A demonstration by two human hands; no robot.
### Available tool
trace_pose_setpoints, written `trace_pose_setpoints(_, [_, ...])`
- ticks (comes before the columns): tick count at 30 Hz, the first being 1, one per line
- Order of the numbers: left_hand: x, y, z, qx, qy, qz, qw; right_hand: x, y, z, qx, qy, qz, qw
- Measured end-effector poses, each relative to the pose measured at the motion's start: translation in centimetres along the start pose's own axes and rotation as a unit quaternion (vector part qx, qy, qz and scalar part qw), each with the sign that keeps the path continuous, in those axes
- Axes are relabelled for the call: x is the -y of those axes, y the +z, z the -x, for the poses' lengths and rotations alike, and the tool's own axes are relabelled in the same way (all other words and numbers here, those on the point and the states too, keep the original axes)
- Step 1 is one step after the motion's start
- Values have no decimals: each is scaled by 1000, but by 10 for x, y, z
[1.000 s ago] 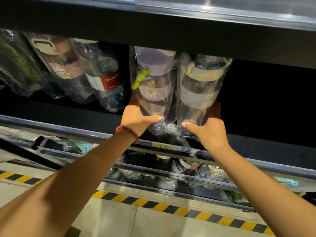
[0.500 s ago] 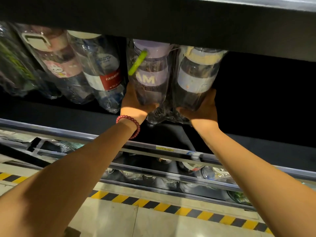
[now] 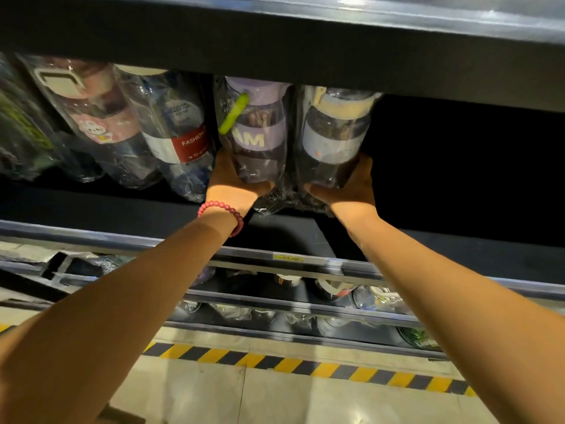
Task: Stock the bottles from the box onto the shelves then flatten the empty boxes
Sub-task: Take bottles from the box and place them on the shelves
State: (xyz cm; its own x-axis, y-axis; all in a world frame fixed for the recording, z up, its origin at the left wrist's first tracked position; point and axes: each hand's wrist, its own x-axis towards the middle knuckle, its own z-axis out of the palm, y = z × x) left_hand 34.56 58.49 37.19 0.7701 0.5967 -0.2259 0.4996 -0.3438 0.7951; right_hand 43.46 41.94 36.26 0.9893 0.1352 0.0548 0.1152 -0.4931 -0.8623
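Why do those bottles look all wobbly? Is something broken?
Nothing looks broken. The purple-lid bottle and cream-lid bottle are held by the left hand and right hand, with crinkled plastic wrap bunched beneath. The red-label bottle beside them seems to lean.

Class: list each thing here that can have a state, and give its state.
Left hand: grips purple-lidded bottle.
Right hand: grips cream-lidded bottle.
Purple-lidded bottle: bagged, lid on, held.
Cream-lidded bottle: bagged, lid on, held.
Red-labelled bottle: bagged, shelved, leaning.
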Motion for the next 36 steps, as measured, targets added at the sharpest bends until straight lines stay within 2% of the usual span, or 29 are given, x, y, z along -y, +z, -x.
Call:
trace_pose_setpoints(2, [0, -5, 12, -4, -55, 1, 998, 1, -9, 6, 4, 15, -26, 1000])
trace_pose_setpoints(4, [-12, -14, 31, -31, -27, 58, 997, 3, -21, 19, -3, 49, -73, 996])
trace_pose_setpoints(7, [-24, -25, 61, -15, 17, 51, 998, 5, -42, 42, -10, 77, -82, 994])
trace_pose_setpoints(9, [-29, -28, 77, 21, 16, 69, 997, 11, -59, 60, -3, 86, -59, 995])
trace_pose_setpoints(14, [-42, -12, 135, 129, 31, 99, 986, 21, -99, 133, -20, 107, -102, 989])
trace_pose_setpoints(21, [-50, 73, 241, 334, 25, 86, 938, -35, -177, 262, -104, 254, -144, 951])
trace_pose_setpoints(24, [-46, 116, 289, 415, 27, 33, 909, -74, -214, 327, -152, 327, -132, 923])
trace_pose_setpoints(28, [-22, 177, 352, 514, 47, -72, 854, -126, -254, 427, -202, 426, -147, 870])
trace_pose_setpoints(32, [10, 230, 419, 577, 70, -181, 793, -184, -274, 534, -235, 515, -146, 811])
trace_pose_setpoints(36, [52, 280, 481, 605, 92, -258, 748, -234, -285, 627, -245, 596, -179, 743])
